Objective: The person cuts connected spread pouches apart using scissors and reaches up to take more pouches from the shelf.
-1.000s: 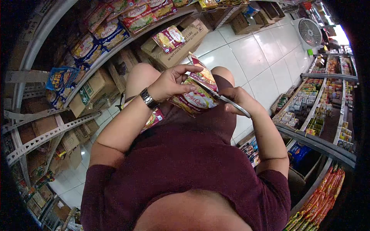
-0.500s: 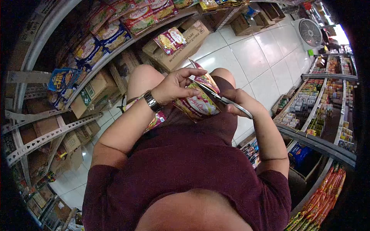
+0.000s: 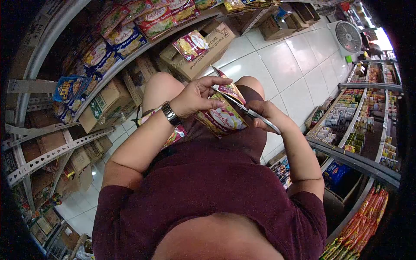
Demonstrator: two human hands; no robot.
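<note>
Above my lap, my left hand (image 3: 200,96) pinches the ham spread packets (image 3: 223,118) between thumb and fingers. One packet stands upright behind the front one. My right hand (image 3: 269,116) is closed round the handles of a pair of scissors (image 3: 250,112), whose blades lie between the two packets, pointing toward my left hand. How far the blades are apart is hard to tell. Another packet (image 3: 175,135) lies on my lap, partly under my left forearm. A single ham spread packet (image 3: 191,45) rests on a cardboard box (image 3: 207,55) beyond my knees.
Shelves with mayonnaise and spread packets (image 3: 127,40) stand at the left, with cardboard boxes (image 3: 108,102) below. At the right are shelves of cans (image 3: 342,113) and red packets (image 3: 366,219). A fan (image 3: 348,37) stands on the tiled floor (image 3: 289,63) at the back right.
Both hands and the held packets have shifted slightly to the right since the first frame. Between the last two frames, my right hand moved only slightly with the scissors.
</note>
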